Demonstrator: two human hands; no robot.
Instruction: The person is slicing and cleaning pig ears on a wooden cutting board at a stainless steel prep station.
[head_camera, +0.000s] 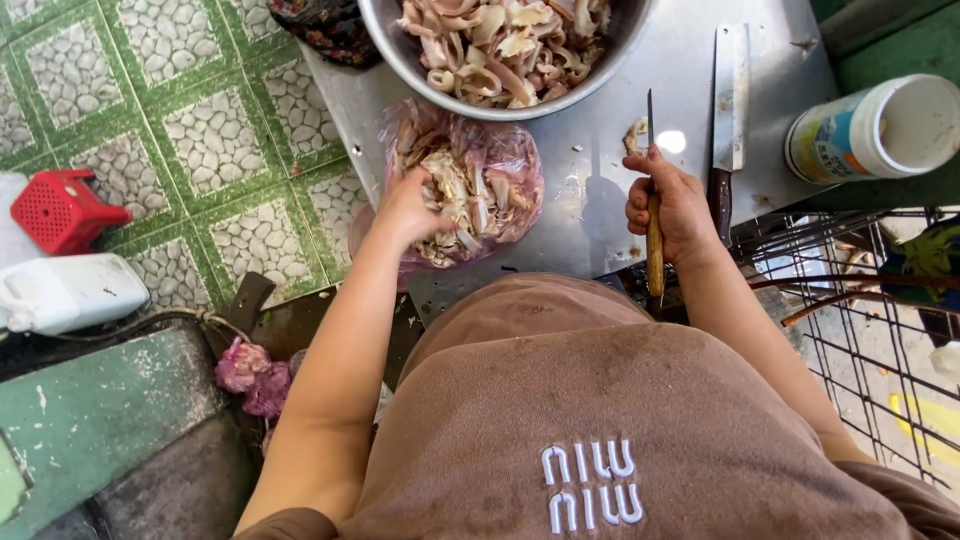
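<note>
My left hand (412, 208) reaches into a clear plastic bag (505, 165) full of pale raw meat pieces (462, 190) that lies on a steel table (600, 170); its fingers are among the pieces. My right hand (675, 205) is closed around the wooden handle of a thin knife (652, 200), blade pointing away from me. A large metal bowl (400, 50) heaped with the same pale pieces stands just beyond the bag.
A cleaver (730, 100) lies on the table right of the knife. A white plastic jar (880, 128) lies on its side at far right, above a wire cage (850, 300). On the green tiled floor at left sit a red box (62, 208) and a white jug (65, 292).
</note>
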